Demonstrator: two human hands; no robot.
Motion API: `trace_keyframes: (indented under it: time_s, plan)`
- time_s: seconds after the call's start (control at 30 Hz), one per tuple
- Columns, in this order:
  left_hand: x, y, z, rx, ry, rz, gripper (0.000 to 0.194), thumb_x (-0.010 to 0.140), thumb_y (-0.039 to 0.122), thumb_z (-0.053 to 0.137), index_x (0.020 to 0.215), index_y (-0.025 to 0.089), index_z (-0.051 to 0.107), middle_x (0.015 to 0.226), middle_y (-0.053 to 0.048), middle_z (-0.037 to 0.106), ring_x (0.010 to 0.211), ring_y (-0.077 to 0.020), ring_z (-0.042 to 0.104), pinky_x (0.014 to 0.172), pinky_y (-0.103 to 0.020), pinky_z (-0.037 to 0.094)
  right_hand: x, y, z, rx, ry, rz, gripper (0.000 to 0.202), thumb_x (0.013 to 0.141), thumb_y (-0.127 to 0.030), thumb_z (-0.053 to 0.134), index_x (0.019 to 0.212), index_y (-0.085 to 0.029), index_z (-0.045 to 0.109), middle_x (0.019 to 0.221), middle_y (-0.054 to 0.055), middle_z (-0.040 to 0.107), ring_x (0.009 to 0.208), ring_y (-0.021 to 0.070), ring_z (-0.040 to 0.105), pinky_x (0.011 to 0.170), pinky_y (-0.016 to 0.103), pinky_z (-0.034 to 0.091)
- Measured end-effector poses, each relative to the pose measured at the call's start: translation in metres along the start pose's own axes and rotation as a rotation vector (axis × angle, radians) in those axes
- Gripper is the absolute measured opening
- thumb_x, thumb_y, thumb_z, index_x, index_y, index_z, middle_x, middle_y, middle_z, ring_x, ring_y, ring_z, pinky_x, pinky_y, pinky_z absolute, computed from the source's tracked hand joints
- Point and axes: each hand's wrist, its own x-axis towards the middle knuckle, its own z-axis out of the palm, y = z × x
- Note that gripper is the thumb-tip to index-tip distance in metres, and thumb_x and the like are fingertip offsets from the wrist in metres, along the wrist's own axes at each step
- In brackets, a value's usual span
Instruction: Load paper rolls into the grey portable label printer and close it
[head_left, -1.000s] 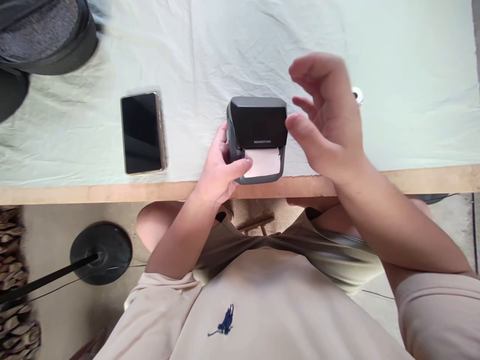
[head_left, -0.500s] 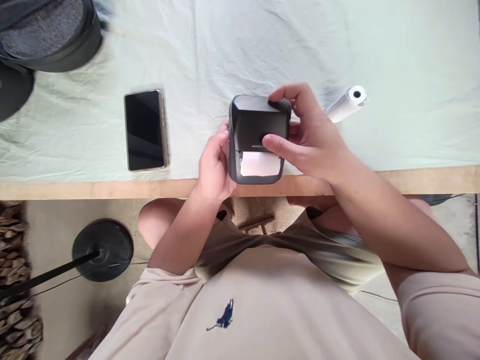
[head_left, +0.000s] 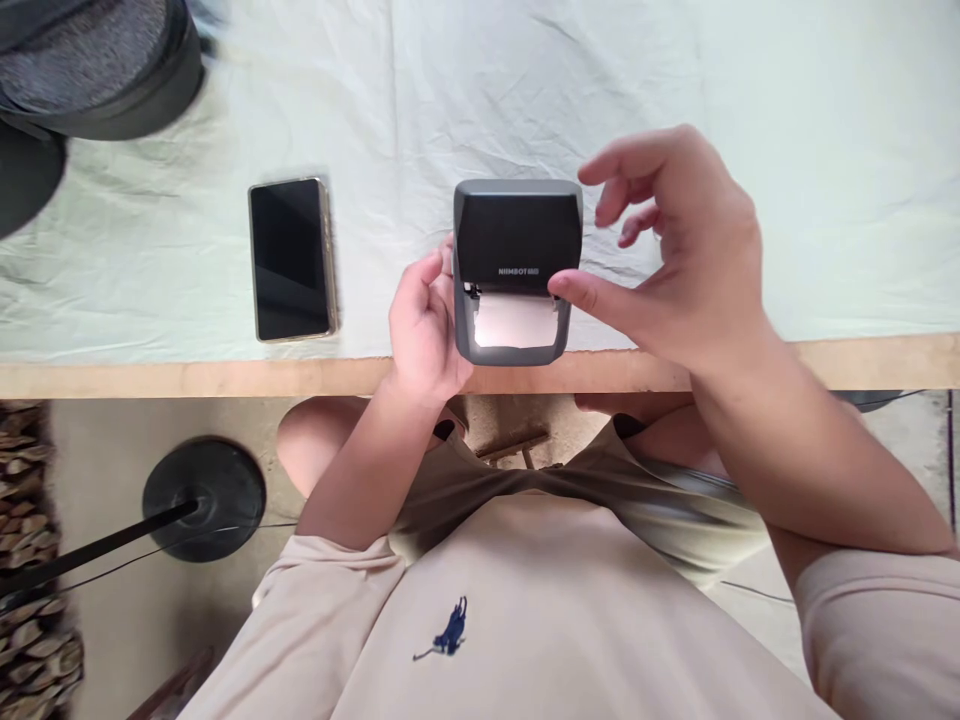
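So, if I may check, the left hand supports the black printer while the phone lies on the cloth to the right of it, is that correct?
Not quite: the head view shows the phone to the left of the black printer. It does lie on the cloth, and the left hand supports the printer.

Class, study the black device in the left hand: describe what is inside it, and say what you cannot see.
At the near end of the device, an opening shows what looks like white paper. Anything under the black cover is hidden.
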Motion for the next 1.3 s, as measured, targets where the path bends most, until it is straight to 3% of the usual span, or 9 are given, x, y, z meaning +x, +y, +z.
trace_keyframes:
  time_s: [0.13, 0.3, 0.37, 0.5, 0.63, 0.8, 1.03, 1.17, 1.3]
  plan:
    - [-0.003, -0.001, -0.004, 0.030, -0.129, -0.011, 0.021, 0.102, 0.038, 0.052, 0.102, 0.023, 0.066, 0.123, -0.010, 0.081, 0.157, -0.0322, 0.061, 0.128, -0.050, 0.055, 0.000, -0.011, 0.006, 0.043, 0.168, 0.008, 0.015, 0.100, -0.037, 0.076, 0.102, -0.031, 0.062, 0.069, -0.007, 0.061, 0.058, 0.0170, 0.068, 0.053, 0.035, 0.045]
    - [-0.001, -0.005, -0.013, 0.122, -0.160, 0.021, 0.025, 0.093, 0.036, 0.070, 0.114, 0.023, 0.072, 0.126, -0.009, 0.081, 0.157, -0.0376, 0.060, 0.123, -0.049, 0.059, 0.001, -0.019, 0.007, 0.192, 0.238, 0.055, 0.014, 0.105, -0.032, 0.071, 0.096, -0.031, 0.060, 0.099, 0.000, 0.075, 0.111, 0.0259, 0.085, 0.051, 0.033, 0.057]
    - [-0.002, -0.005, -0.014, 0.133, -0.180, 0.015, 0.026, 0.092, 0.038, 0.074, 0.114, 0.023, 0.073, 0.126, -0.009, 0.081, 0.156, -0.0389, 0.061, 0.122, -0.050, 0.059, 0.002, -0.018, 0.005, 0.159, 0.196, 0.017, 0.012, 0.102, -0.025, 0.069, 0.096, -0.030, 0.061, 0.101, -0.001, 0.077, 0.109, 0.0230, 0.085, 0.052, 0.030, 0.057]
    - [-0.004, -0.006, -0.015, 0.160, -0.195, -0.005, 0.034, 0.091, 0.039, 0.078, 0.121, 0.024, 0.073, 0.119, -0.009, 0.081, 0.149, -0.0405, 0.067, 0.115, -0.054, 0.063, 0.002, -0.014, 0.001, -0.082, -0.010, 0.003, 0.011, 0.094, -0.018, 0.067, 0.097, -0.029, 0.067, 0.090, -0.004, 0.081, 0.064, 0.0161, 0.070, 0.058, 0.033, 0.053]
    - [-0.005, -0.009, -0.018, 0.255, -0.212, 0.037, 0.044, 0.088, 0.046, 0.086, 0.125, 0.025, 0.073, 0.114, -0.007, 0.080, 0.140, -0.0420, 0.072, 0.107, -0.052, 0.066, -0.001, -0.012, -0.002, -0.442, -0.239, 0.013, 0.026, 0.093, -0.030, 0.070, 0.119, -0.033, 0.073, 0.084, 0.000, 0.079, 0.061, 0.0227, 0.064, 0.054, 0.038, 0.038]
    - [-0.004, -0.011, -0.021, 0.330, -0.222, 0.040, 0.059, 0.085, 0.055, 0.092, 0.133, 0.028, 0.071, 0.114, -0.006, 0.078, 0.143, -0.0423, 0.071, 0.109, -0.050, 0.066, -0.001, -0.016, 0.003, -0.566, -0.257, 0.081, 0.031, 0.089, -0.025, 0.071, 0.119, -0.033, 0.075, 0.079, 0.001, 0.076, 0.063, 0.0236, 0.065, 0.053, 0.035, 0.022]
    - [-0.001, -0.009, -0.019, 0.264, -0.182, 0.051, 0.042, 0.086, 0.048, 0.086, 0.118, 0.026, 0.072, 0.119, -0.006, 0.081, 0.152, -0.0410, 0.065, 0.111, -0.049, 0.067, 0.006, -0.024, -0.014, -0.012, -0.124, 0.225, 0.040, 0.080, -0.018, 0.074, 0.117, -0.030, 0.068, 0.105, -0.001, 0.081, 0.058, 0.0144, 0.062, 0.053, 0.034, 0.045]
    - [0.002, -0.005, -0.018, 0.178, -0.144, 0.039, 0.028, 0.093, 0.044, 0.075, 0.112, 0.024, 0.074, 0.121, -0.007, 0.084, 0.156, -0.0356, 0.063, 0.120, -0.045, 0.063, 0.008, -0.001, -0.013, 0.571, 0.107, 0.319, 0.040, 0.078, -0.019, 0.070, 0.115, -0.030, 0.065, 0.078, -0.007, 0.069, 0.050, 0.0121, 0.056, 0.036, 0.026, 0.033]
    - [0.002, -0.003, -0.014, 0.159, -0.071, 0.029, 0.023, 0.095, 0.045, 0.069, 0.104, 0.025, 0.073, 0.119, -0.008, 0.085, 0.159, -0.0341, 0.060, 0.123, -0.043, 0.061, -0.003, 0.032, 0.005, 0.594, 0.088, 0.353, 0.038, 0.079, -0.039, 0.084, 0.108, -0.032, 0.061, 0.081, -0.007, 0.070, 0.056, 0.0131, 0.062, 0.041, 0.024, 0.048]
